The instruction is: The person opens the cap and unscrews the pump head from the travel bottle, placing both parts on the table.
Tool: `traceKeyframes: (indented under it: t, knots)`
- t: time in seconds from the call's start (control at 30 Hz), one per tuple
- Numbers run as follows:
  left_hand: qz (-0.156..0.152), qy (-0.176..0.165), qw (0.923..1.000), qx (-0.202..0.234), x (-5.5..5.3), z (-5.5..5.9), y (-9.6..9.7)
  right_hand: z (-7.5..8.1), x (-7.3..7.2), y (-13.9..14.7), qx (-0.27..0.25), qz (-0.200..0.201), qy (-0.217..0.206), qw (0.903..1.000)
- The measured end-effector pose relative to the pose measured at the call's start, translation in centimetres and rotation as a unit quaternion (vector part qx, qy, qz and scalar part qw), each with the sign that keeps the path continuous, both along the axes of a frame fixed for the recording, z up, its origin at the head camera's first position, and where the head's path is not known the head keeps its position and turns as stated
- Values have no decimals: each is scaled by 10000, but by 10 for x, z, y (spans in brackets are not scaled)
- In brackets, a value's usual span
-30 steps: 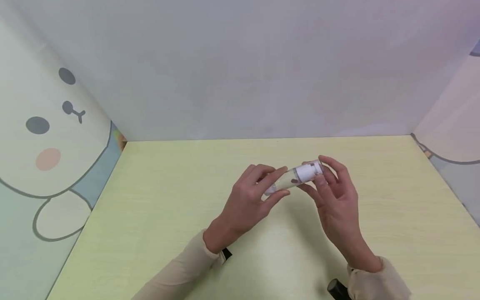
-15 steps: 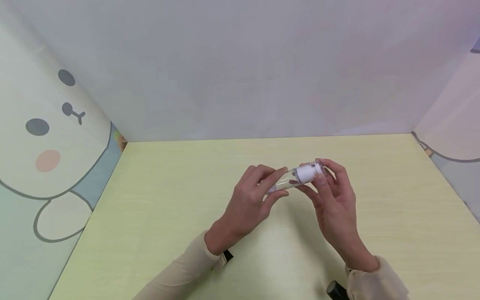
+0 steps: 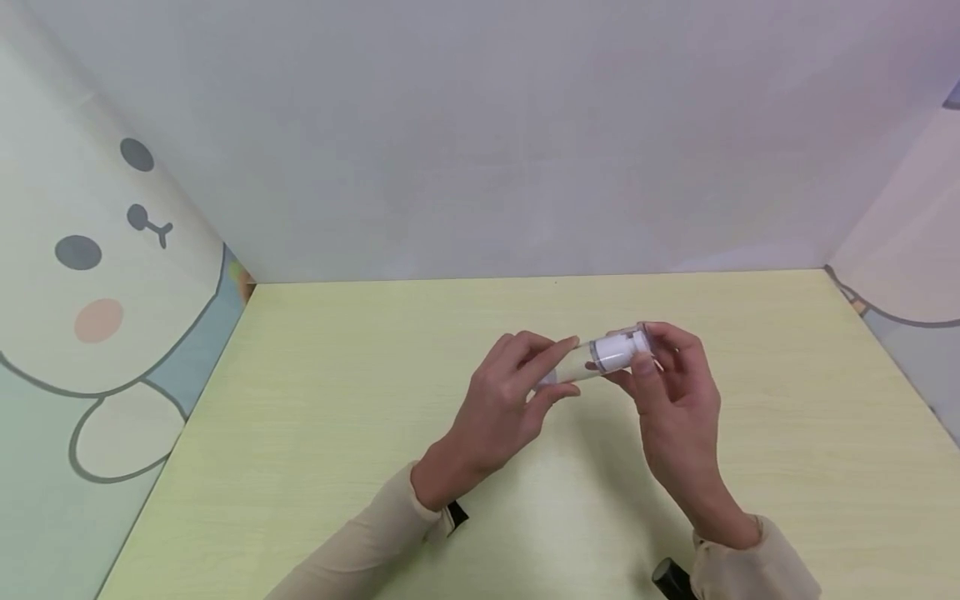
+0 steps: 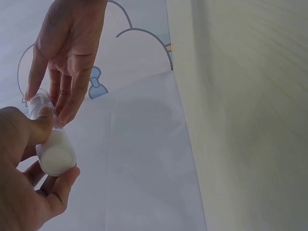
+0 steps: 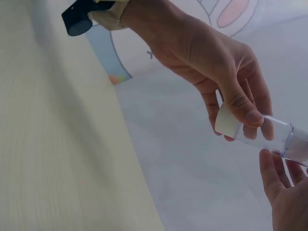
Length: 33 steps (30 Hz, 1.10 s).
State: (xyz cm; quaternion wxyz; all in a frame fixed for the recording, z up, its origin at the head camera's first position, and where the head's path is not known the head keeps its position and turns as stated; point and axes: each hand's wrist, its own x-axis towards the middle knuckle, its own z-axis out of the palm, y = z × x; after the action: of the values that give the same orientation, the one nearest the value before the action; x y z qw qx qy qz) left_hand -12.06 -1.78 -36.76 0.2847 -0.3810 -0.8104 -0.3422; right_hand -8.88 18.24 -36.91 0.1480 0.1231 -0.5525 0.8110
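A slim clear pump bottle [image 3: 575, 365] is held above the table, tilted so that its capped end points up and to the right. Under the transparent cap [image 3: 618, 350] shows a white pump head. My left hand [image 3: 502, 404] grips the base end between thumb and fingers; the white bottom [image 4: 57, 160] peeks out in the left wrist view. At the other end, my right hand [image 3: 681, 417] pinches the cap, thumb on the near side and fingers round the far side. In the right wrist view the right fingertips [image 5: 267, 166] lie at the bottle's side.
Below the hands is a pale wooden table [image 3: 330, 375]. A plain light wall panel [image 3: 510, 150] stands behind it, with a cartoon-printed panel [image 3: 97, 275] at the left. Black wrist cameras [image 3: 672, 577] show at both cuffs.
The right hand and capped end have shifted slightly down and right, and the right fingers have changed position on the cap. The left hand keeps its grip nearly in place.
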Motion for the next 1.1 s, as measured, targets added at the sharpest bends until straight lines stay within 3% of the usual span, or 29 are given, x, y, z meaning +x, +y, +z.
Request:
traceKeyframes:
  t: [0.33, 0.63, 0.87, 1.1]
  knots:
    - [-71, -79, 9999, 104, 0, -3, 0, -2, 2, -5, 6, -331, -202, 9992]
    - [-116, -270, 9992, 267, 1, -4, 2, -2, -1, -5, 59, -367, 396, 9985]
    - [-115, -355, 9989, 296, 2, -4, 2, 0, 1, -4, 132, -337, -14, 9993]
    - [-126, -384, 9989, 249, 2, -3, 2, 0, 1, -1, 54, -144, -147, 9998]
